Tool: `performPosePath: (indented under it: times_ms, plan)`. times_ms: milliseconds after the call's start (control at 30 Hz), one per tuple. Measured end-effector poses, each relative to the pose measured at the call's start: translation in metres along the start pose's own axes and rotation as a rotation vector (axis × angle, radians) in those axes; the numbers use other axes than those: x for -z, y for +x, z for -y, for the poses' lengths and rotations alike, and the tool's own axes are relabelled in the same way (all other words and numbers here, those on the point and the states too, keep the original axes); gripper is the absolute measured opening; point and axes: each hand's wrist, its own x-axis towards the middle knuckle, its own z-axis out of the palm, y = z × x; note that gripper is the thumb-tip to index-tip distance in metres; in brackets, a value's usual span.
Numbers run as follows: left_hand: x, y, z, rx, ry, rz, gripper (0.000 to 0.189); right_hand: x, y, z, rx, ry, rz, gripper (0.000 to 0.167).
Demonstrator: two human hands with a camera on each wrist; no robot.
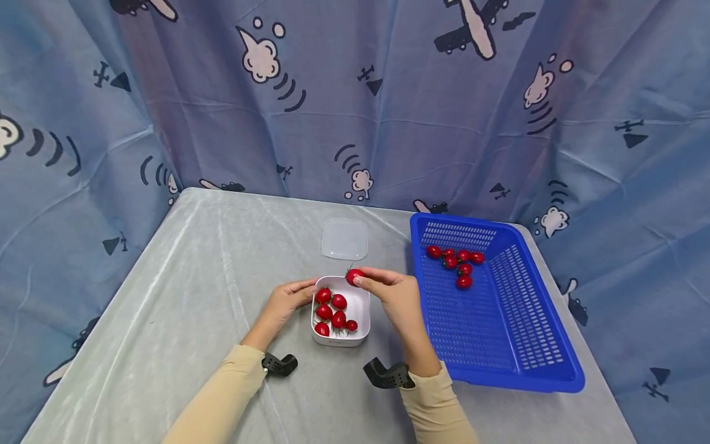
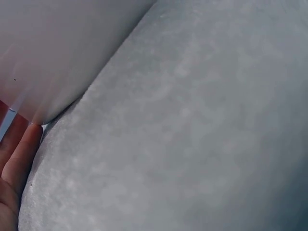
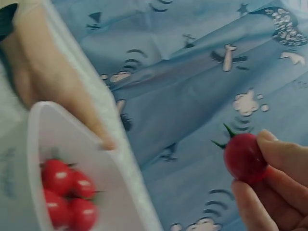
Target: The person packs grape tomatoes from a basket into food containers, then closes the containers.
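A white square container (image 1: 361, 338) stands on the table and holds several red cherry tomatoes (image 1: 339, 319) with green stems. My left hand (image 1: 285, 305) rests against its left side; the left wrist view shows straight fingers (image 2: 25, 156) touching the outer wall. Over the container's back right corner, my right hand (image 1: 397, 300) pinches one cherry tomato (image 1: 354, 277) between thumb and fingertips. In the right wrist view this held tomato (image 3: 244, 158) shows green leaves on its far side, and the container (image 3: 118, 192) lies to the left.
To the right sits a blue slotted basket (image 1: 501, 376) with several more cherry tomatoes (image 1: 451, 263) toward its back left. A clear lid (image 1: 344, 238) lies behind the white container. A patterned blue curtain (image 1: 333, 92) hangs along the back of the grey-covered table (image 1: 183, 296).
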Motion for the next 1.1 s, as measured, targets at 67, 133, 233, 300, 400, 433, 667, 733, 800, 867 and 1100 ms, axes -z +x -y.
performPosePath:
  times_ms: [67, 133, 233, 300, 400, 433, 667, 733, 800, 867, 1100]
  plan:
    - [0.000, 0.000, 0.000, 0.000, 0.001, -0.002, 0.041, -0.007, 0.001, -0.010, 0.002, -0.001, -0.018, 0.028]
    - [0.000, 0.001, -0.001, 0.003, 0.006, -0.007, 0.041, -0.013, 0.004, -0.019, 0.003, 0.018, -0.032, 0.028]
    - [0.001, 0.001, -0.002, 0.008, 0.015, -0.018, 0.041, -0.022, 0.009, -0.033, 0.003, 0.043, -0.041, 0.027]
    - [0.001, 0.002, -0.002, 0.012, 0.015, -0.021, 0.041, -0.026, 0.012, -0.040, 0.011, 0.052, -0.043, 0.027]
    - [0.001, 0.004, -0.001, 0.014, 0.011, -0.016, 0.041, -0.030, 0.015, -0.046, 0.022, 0.021, -0.052, 0.026]
    - [0.001, 0.004, -0.001, 0.014, 0.010, -0.013, 0.041, -0.032, 0.016, -0.047, 0.031, 0.003, -0.057, 0.026]
    - [0.000, 0.004, 0.000, 0.003, -0.005, -0.007, 0.041, -0.038, 0.018, -0.051, 0.083, -0.163, -0.089, 0.023]
    - [0.000, 0.004, 0.001, 0.000, -0.017, -0.005, 0.041, -0.039, 0.018, -0.052, 0.092, -0.183, -0.089, 0.022]
    - [0.000, 0.004, 0.001, -0.001, -0.020, -0.006, 0.041, -0.040, 0.018, -0.054, 0.112, -0.206, -0.081, 0.022]
    - [-0.001, 0.003, 0.001, -0.001, -0.015, -0.008, 0.041, -0.041, 0.017, -0.055, 0.141, -0.244, -0.072, 0.022]
    - [-0.001, 0.001, 0.000, -0.003, 0.024, -0.013, 0.040, -0.044, 0.016, -0.056, 0.233, -0.367, -0.084, 0.024]
